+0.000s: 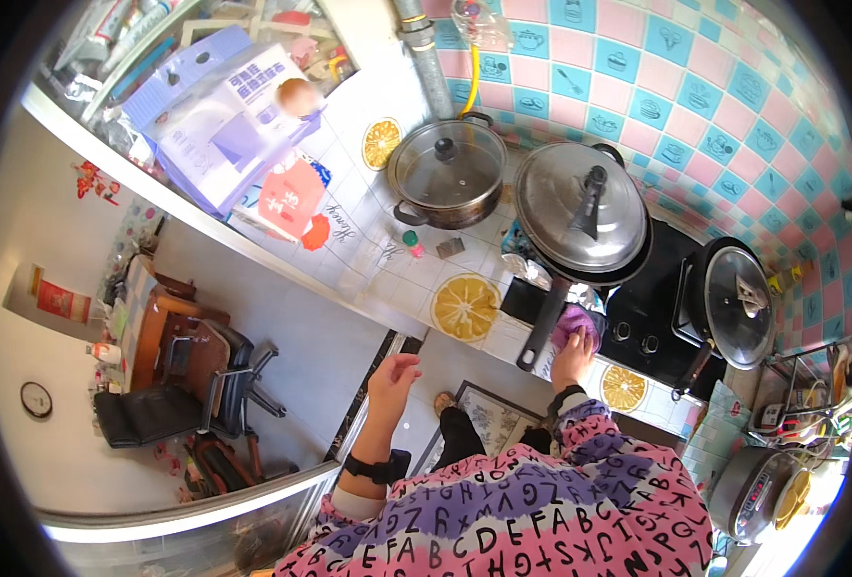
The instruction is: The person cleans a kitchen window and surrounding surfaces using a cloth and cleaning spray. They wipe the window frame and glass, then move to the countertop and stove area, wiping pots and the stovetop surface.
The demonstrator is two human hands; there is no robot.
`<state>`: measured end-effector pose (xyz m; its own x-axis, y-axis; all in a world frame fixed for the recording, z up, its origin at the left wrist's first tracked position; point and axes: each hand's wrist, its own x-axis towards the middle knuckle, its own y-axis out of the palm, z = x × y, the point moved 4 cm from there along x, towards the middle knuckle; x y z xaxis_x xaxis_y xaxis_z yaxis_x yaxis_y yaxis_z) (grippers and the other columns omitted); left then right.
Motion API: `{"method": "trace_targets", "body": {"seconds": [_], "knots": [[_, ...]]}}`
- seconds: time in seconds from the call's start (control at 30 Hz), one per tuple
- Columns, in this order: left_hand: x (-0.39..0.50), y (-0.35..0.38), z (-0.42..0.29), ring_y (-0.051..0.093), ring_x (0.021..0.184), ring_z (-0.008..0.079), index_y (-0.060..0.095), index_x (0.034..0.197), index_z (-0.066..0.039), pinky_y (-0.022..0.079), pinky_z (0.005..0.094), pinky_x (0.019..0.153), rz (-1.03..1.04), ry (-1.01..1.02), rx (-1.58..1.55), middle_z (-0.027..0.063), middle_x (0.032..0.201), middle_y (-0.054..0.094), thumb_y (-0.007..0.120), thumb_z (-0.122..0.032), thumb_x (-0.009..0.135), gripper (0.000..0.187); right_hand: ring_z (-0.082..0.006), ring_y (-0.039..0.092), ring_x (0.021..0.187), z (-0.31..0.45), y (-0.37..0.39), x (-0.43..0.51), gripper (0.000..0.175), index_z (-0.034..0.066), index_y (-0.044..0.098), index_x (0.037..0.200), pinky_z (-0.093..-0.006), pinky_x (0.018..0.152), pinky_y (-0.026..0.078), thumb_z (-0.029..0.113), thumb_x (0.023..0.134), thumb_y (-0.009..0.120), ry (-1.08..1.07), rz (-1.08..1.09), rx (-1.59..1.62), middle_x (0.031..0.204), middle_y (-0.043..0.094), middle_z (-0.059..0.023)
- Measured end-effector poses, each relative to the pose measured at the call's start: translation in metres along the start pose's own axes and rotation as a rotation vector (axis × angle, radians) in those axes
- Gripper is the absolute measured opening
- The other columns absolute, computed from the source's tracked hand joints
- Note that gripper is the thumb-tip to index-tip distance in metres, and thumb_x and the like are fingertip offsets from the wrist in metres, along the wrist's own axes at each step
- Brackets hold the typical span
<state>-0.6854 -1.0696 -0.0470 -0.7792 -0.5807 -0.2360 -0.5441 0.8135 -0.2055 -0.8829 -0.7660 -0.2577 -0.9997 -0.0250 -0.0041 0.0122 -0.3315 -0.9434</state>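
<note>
My right hand [574, 355] presses a purple cloth [574, 328] onto the front of the black gas stove [657, 306], left of its two knobs. Just left of the cloth, the long black handle of a wok [546, 328] juts over the counter edge. A domed metal lid [577, 205] covers that wok. My left hand [395, 379] hangs in the air in front of the counter, holding nothing, its fingers loosely bent. What lies beneath the cloth is hidden.
A glass-lidded pot [447, 173] stands at the back left. Nearby are a small green-capped bottle [412, 244] and a dark block [450, 248]. A second lidded pan [740, 306] sits on the right burner. Purple packages [231, 137] lie far left; a rice cooker [754, 494] stands right.
</note>
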Motion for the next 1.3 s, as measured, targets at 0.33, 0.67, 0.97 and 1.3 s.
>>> {"method": "trace_targets", "body": {"seconds": [0.33, 0.67, 0.97, 1.3], "knots": [[0.076, -0.13, 0.033, 0.068, 0.089, 0.0168, 0.062, 0.11, 0.001, 0.052, 0.0269, 0.079, -0.026, -0.103, 0.01, 0.0087, 0.105, 0.068, 0.054, -0.002, 0.095, 0.017, -0.0335, 0.046, 0.13, 0.253, 0.105, -0.021, 0.018, 0.006, 0.058, 0.105, -0.0476, 0.107, 0.038, 0.015, 0.091, 0.051, -0.351, 0.007, 0.118, 0.142, 0.051, -0.0138], [0.181, -0.113, 0.04, 0.068, 0.083, 0.0177, 0.064, 0.109, -0.001, 0.053, 0.0299, 0.074, 0.15, 0.169, 0.29, 0.0106, 0.103, 0.069, 0.06, -0.004, 0.09, 0.019, -0.0292, 0.046, 0.13, 0.263, 0.072, 0.021, 0.029, 0.0066, 0.056, 0.119, -0.0445, 0.103, 0.042, 0.018, 0.094, 0.046, -0.376, 0.229, 0.101, 0.142, 0.05, -0.0089], [0.242, -0.002, 0.049, 0.063, 0.097, 0.0317, 0.058, 0.117, -0.006, 0.052, 0.041, 0.083, 0.36, 0.309, 0.519, 0.0154, 0.117, 0.06, 0.061, -0.003, 0.084, 0.033, -0.0312, 0.043, 0.133, 0.265, 0.099, 0.132, 0.028, 0.0032, 0.057, 0.115, -0.0459, 0.102, 0.041, 0.015, 0.091, 0.049, -0.081, -0.083, 0.111, 0.144, 0.049, -0.012], [0.309, 0.102, 0.058, 0.052, 0.125, 0.0386, 0.05, 0.139, -0.019, 0.05, 0.0437, 0.096, 0.453, 0.304, 0.945, 0.0216, 0.153, 0.03, 0.061, -0.007, 0.084, 0.057, -0.0335, 0.041, 0.133, 0.258, 0.088, 0.087, 0.03, 0.0027, 0.057, 0.114, -0.0451, 0.106, 0.038, 0.015, 0.087, 0.053, -0.171, 0.049, 0.12, 0.145, 0.047, -0.0134]]}}
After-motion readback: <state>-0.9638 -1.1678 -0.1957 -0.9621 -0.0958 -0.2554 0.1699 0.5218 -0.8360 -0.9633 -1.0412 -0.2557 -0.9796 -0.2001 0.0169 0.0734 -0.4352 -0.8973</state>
